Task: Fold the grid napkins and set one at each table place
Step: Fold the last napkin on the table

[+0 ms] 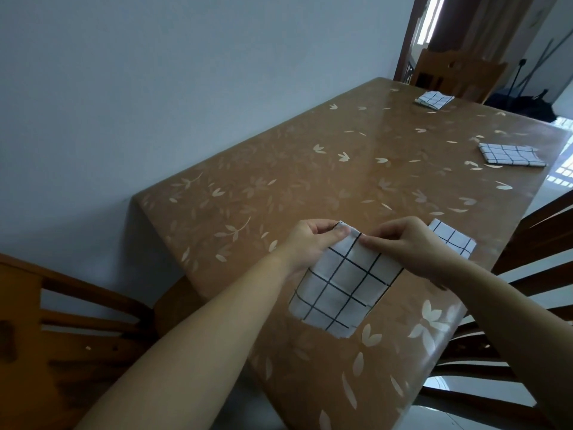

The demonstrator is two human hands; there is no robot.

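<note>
Left hand (305,243) at 9 o'clock of the held napkin (344,287), thumb and fingers pinched shut on its top-left corner. Napkin hangs partly folded over the near end of the table (279,181), lower edge looking free of the surface. Right hand (409,246) at 3 o'clock, fingertips clamped on the same top edge, close to the left pinch.

To fold well: match corners exactly, keep grid lines parallel as an alignment check, hold the top edge taut, lay flat, then crease from centre outward.

Near folded napkin (452,238) just behind the right hand. Two more set at 1 o'clock: far-end napkin (434,100) and right-edge napkin (511,154). Judging by these, likely the last one.
</note>
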